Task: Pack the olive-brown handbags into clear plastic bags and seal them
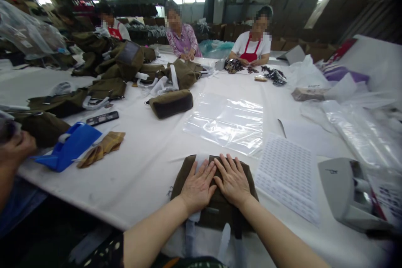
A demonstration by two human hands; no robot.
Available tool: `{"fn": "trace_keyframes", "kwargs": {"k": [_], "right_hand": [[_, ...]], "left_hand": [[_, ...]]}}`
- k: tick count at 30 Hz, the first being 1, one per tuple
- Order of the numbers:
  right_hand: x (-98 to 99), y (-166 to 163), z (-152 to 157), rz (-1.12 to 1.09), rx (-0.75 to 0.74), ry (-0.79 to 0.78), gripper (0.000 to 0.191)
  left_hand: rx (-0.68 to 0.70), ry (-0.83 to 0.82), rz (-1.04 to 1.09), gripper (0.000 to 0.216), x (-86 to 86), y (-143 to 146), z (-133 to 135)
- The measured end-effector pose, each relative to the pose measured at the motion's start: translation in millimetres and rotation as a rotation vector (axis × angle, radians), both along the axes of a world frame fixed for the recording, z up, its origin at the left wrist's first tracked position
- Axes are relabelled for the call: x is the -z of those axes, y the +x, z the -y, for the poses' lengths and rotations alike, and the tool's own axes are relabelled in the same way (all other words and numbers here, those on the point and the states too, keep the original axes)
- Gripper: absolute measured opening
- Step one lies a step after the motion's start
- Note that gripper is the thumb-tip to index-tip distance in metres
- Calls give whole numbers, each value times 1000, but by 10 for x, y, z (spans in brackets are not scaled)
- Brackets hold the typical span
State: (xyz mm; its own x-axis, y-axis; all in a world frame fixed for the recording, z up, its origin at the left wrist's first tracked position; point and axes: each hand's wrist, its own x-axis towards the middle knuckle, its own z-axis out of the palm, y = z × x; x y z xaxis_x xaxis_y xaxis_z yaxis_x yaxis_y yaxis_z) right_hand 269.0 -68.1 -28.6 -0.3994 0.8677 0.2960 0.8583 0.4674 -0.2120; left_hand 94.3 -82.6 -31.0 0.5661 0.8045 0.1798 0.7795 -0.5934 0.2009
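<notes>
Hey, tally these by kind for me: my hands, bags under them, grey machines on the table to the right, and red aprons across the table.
Your hands: 2, left hand and right hand
Olive-brown bag under them: 1
Grey machine: 1
Red aprons: 2 visible
Total: 6

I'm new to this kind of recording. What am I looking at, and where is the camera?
No robot here: one camera, worn on the person's head, looks forward and down at their own bare hands. The left hand and right hand lie flat on a dark olive bag, pressing or resting, not grasping. The bag lies on a white table. Beyond it is clear plastic; to the right, a printed sheet; farther left, more olive bags. Other people are across the table.
</notes>
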Motion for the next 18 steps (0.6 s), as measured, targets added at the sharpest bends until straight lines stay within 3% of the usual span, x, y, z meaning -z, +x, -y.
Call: {"fn": "trace_keyframes", "kwargs": {"k": [4, 8, 13, 15, 18], "right_hand": [[-112, 196, -22, -515, 9, -26, 46], [-245, 591, -71, -916, 189, 66, 44], [-201, 1123, -31, -1038, 467, 137, 37], [-130, 1271, -13, -1015, 565, 59, 34], [22, 1367, -153, -911, 630, -137, 32]], "left_hand": [[71, -31, 198, 49, -164, -192, -24], [12, 11, 466, 46, -283, -379, -47], [-130, 79, 656, 36, -344, -596, -156], [-262, 173, 692, 29, -345, -686, -320], [-425, 293, 702, 19, -282, -764, -787]]}}
